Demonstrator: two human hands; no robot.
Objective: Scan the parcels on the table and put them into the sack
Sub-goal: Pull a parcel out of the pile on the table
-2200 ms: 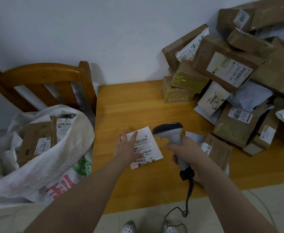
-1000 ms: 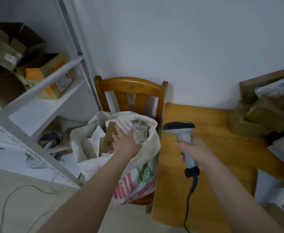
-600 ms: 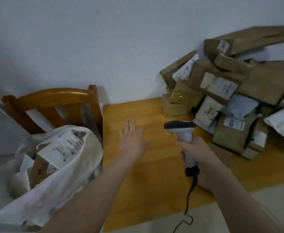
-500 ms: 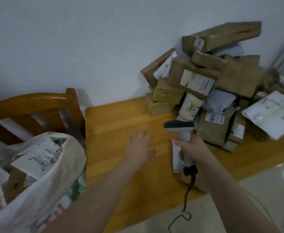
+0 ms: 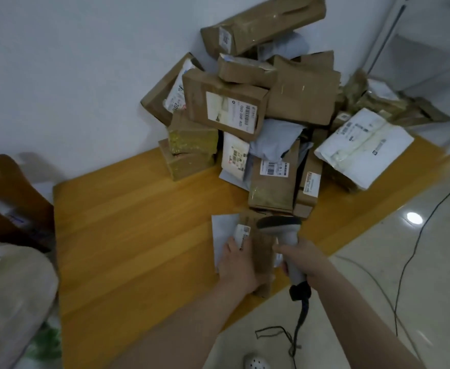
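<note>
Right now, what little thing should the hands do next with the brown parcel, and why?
Probably aim the scanner at the label and scan it. The left hand rests on the brown parcel, its label faces up just past that hand, and the right hand grips the scanner with its head right above the parcel.

We see honey-yellow wood-grain table (image 5: 138,222), brown boxes (image 5: 303,94) with white black-barcoded labels (image 5: 231,110), pale grey mailer (image 5: 277,139), white mailer (image 5: 364,147), grey scanner (image 5: 285,233) dark on top, off-white sack (image 5: 16,288) with green print, brown chair (image 5: 11,198).
</note>
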